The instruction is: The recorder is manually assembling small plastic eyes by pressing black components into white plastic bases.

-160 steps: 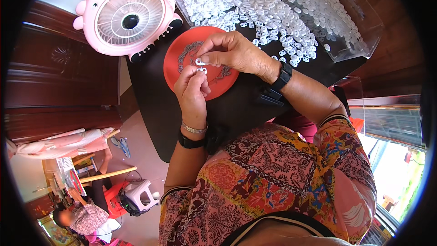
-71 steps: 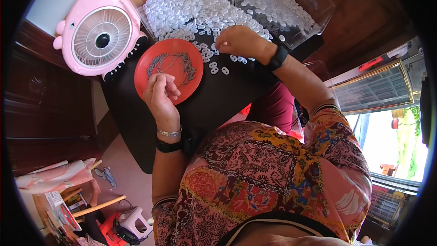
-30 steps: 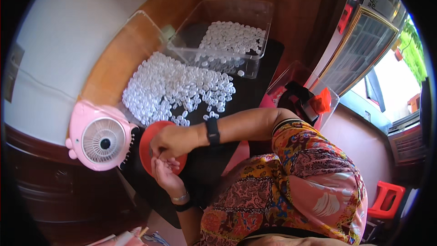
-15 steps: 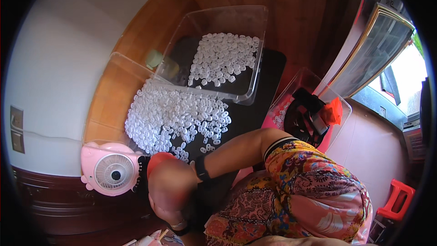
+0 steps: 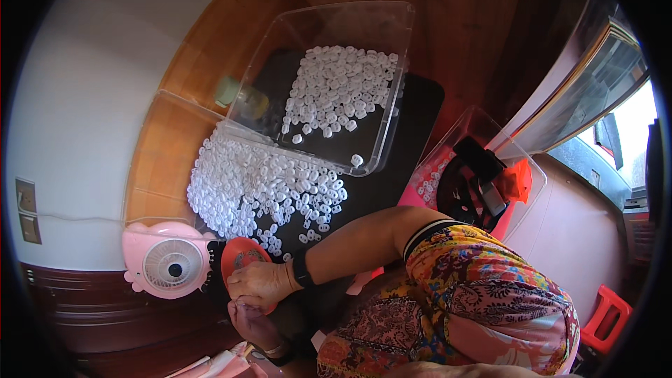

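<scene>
My hands meet in front of a red oval dish [image 5: 243, 246], which holds small metallic-looking bits. My right hand [image 5: 262, 285], with a dark band at its wrist, lies over the dish's near part, fingers bent in and pressed together. Just below it, my left hand [image 5: 250, 322] has its fingertips closed against the right hand's. Whatever they pinch is too small or hidden to make out. Beyond the dish, many small white oval plastic pieces [image 5: 245, 175] with openings are heaped in a clear bin lying on the black tabletop [image 5: 413, 122].
A second clear bin [image 5: 409, 28] behind holds more white pieces. At left stands a pink fan [image 5: 175, 266]. To the right, a pink-and-clear box [image 5: 535, 175] contains dark items and a red-orange packet [image 5: 516, 180]. A red stool [image 5: 607, 318] is at far right.
My hands were blurred by motion and covered much of the red dish. Now they are sharp, slightly lower, and more of the dish shows. Several white pieces in the back bin have shifted forward.
</scene>
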Demonstrator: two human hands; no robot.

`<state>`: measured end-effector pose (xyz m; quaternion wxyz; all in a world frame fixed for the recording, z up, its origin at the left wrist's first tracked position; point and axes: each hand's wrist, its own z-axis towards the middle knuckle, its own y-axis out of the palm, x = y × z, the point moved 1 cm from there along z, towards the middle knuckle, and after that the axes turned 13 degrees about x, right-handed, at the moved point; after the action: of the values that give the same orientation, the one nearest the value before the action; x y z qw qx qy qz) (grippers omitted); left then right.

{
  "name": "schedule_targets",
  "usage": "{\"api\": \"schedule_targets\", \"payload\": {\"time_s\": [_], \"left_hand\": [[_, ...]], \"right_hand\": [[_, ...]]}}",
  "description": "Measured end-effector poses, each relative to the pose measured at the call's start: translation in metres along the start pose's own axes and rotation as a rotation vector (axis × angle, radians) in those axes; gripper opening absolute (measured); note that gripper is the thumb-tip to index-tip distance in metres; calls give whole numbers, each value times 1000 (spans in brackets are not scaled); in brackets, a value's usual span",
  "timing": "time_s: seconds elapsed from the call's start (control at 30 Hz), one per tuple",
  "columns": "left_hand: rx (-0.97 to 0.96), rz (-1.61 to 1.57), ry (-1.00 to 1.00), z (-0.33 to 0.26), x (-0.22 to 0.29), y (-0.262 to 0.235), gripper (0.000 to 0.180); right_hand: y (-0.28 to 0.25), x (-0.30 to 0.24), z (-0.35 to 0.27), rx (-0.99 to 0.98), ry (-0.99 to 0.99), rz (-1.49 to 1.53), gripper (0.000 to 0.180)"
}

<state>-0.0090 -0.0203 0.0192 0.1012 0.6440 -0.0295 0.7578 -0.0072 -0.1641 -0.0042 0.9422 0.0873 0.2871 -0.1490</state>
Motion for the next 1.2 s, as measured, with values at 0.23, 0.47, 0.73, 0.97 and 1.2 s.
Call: {"api": "schedule_targets", "payload": {"time_s": [0.23,0.47,0.73,0.97,1.2], "left_hand": [[-27,56,-12,-6,9,2,17],[-46,117,-106,-9,8,-12,14],[-72,47,-80,18,4,-33,13],[-55,-31,-24,34,28,-39,15],[32,-113,-15,43,0,-56,15]], "right_hand": [[-3,1,2,-117,-32,-18,14],[2,3,-1,-247,-106,-57,18],[-9,24,8,-242,-181,-169,8],[-26,33,35,-286,29,-315,9],[-13,27,22,-515,-8,-462,14]]}}
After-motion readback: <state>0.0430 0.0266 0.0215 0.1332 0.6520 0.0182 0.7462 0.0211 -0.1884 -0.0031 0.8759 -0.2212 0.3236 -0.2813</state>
